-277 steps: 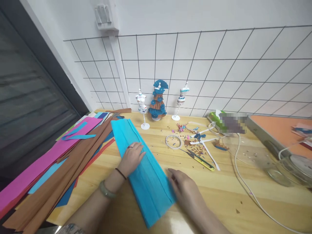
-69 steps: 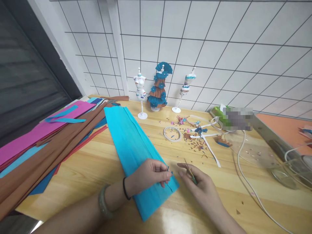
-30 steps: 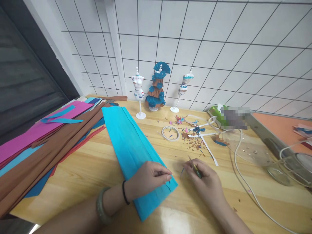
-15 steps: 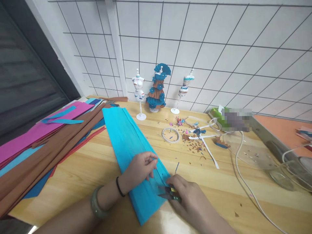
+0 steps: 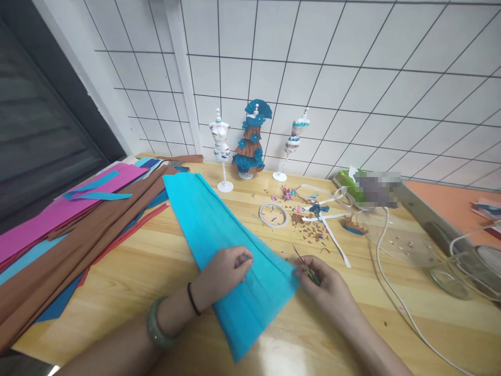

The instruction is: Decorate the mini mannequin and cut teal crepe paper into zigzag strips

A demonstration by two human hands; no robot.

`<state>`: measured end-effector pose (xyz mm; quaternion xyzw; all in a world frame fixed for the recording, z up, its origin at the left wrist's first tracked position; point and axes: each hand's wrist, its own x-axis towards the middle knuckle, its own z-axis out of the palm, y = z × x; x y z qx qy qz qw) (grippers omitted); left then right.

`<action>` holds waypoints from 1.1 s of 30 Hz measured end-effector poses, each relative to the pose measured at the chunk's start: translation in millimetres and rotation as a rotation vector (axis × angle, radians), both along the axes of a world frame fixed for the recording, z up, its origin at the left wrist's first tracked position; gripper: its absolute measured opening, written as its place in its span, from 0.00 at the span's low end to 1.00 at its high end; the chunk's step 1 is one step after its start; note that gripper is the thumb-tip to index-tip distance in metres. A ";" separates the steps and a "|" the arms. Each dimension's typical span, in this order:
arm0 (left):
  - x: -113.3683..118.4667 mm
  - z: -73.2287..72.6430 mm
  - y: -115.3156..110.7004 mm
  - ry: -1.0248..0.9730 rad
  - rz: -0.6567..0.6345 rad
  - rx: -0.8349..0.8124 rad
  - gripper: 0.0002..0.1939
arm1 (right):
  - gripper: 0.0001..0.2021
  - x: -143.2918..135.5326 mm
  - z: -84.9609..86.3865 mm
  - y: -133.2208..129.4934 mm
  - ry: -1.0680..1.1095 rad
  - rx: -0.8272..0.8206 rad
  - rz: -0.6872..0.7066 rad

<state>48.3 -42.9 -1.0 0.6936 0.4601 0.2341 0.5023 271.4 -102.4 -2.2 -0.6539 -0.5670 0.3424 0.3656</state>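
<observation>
A long sheet of turquoise crepe paper (image 5: pixel 219 219) lies slanting across the wooden table, its near right corner drawn up and outward. My left hand (image 5: pixel 229 271) rests on top of the paper, fingers curled and closed, with nothing visible in them. At the paper's right corner, my right hand (image 5: pixel 323 279) pinches the edge between thumb and fingertips. That same hand keeps hold of small scissors (image 5: pixel 312 272) with green on the handle; a thin blade points up and left. The rest of the scissors is hidden by the palm and fingers.
Behind stand two white mini dress forms (image 5: pixel 221 141) and a paper-dressed one (image 5: pixel 251 143). A tape roll (image 5: pixel 273 214), scraps (image 5: pixel 311 230) and white strips lie right of the paper. Layered coloured paper (image 5: pixel 97 224) covers the left. A white cable (image 5: pixel 385 277) and glass jar (image 5: pixel 450 277) are at right.
My right hand has moved right and slightly up, pulling the paper's corner outward so it fans wider. The scissors have turned from pointing left to pointing up. My left hand stays nearly in place.
</observation>
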 end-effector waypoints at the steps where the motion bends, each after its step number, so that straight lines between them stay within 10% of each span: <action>1: 0.1 0.2 -0.2 -0.001 -0.002 0.006 0.10 | 0.07 -2.9 0.6 -1.1 0.008 0.005 0.008; 5: 3.3 6.4 -3.2 -0.081 0.001 -0.134 0.16 | 0.05 -17.6 3.7 -12.1 -0.036 0.153 0.092; 11: 10.4 15.1 -9.8 -0.346 -0.024 -0.749 0.27 | 0.10 -27.7 16.4 -27.5 -0.336 0.509 0.573; 19: 16.1 17.0 -16.6 -0.463 0.030 -0.832 0.19 | 0.15 -35.2 23.8 -31.4 -0.399 0.592 0.640; 27: 15.5 17.3 -2.1 -0.770 0.224 -0.678 0.13 | 0.18 -33.1 24.7 -33.4 0.248 -0.047 0.145; 33: 11.7 15.7 0.8 -0.774 0.216 -0.678 0.14 | 0.24 -42.7 33.7 -39.8 0.542 -0.609 0.319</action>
